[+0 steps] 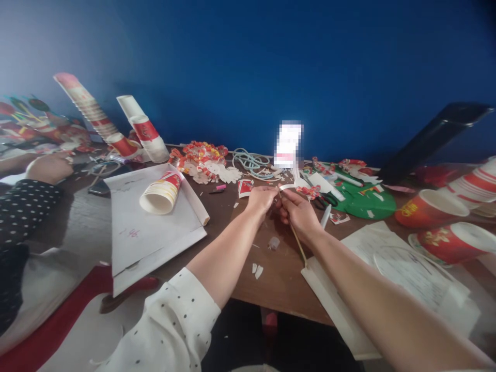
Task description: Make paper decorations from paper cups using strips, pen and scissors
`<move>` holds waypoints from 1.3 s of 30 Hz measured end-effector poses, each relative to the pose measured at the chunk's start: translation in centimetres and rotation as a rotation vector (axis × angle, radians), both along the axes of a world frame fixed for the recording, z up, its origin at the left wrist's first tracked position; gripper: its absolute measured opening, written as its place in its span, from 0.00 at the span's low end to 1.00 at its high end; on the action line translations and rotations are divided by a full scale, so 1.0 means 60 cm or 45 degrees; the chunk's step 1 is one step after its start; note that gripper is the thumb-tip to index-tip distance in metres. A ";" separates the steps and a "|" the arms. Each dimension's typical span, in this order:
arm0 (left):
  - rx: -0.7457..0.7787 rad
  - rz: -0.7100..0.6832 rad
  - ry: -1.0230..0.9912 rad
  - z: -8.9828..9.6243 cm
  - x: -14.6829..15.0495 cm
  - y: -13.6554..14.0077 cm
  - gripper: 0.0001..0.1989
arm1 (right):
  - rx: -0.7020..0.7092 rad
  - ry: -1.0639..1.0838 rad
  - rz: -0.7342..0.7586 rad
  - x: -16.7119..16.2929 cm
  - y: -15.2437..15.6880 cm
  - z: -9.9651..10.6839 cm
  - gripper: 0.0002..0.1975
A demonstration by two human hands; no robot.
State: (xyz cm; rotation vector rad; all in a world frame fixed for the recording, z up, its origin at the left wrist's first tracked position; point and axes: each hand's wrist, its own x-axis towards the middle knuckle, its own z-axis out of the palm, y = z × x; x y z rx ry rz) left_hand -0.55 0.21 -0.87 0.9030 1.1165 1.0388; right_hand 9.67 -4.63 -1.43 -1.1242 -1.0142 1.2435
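My left hand [263, 199] is closed in a pinch at the end of a curved white paper strip [287, 186]. Close beside it, the fingers of my right hand [299, 211] are curled around a thin brownish stick [297, 238], whose lower end slants down toward the table edge. The fingertips of both hands nearly meet, so the exact grip is partly hidden. Just beyond my right hand lie red-and-white paper pieces [309, 191] and dark-handled scissors [327, 200]. A red-and-white paper scrap [245, 188] is beside my left hand.
Stacked paper cups [160, 195] lie on a white box [155, 243] to the left. Tall cup stacks [91, 111] lean behind. Further right are a green disc [364, 199], red cups [430, 208] and written sheets [406, 263]. A co-worker's hand [50, 168] is at far left.
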 end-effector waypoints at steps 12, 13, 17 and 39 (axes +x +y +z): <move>-0.128 0.073 -0.121 -0.003 0.002 0.007 0.10 | -0.026 -0.333 -0.008 0.011 0.002 -0.002 0.16; -0.141 0.072 -0.132 -0.002 0.002 0.007 0.10 | -0.038 -0.318 -0.001 0.012 0.003 -0.004 0.18; -0.252 0.095 -0.186 0.003 0.000 0.007 0.08 | -0.060 -0.252 0.026 0.014 0.008 -0.006 0.23; -0.205 0.073 -0.244 -0.010 -0.008 0.016 0.12 | -0.173 -0.095 -0.035 0.015 0.022 -0.006 0.27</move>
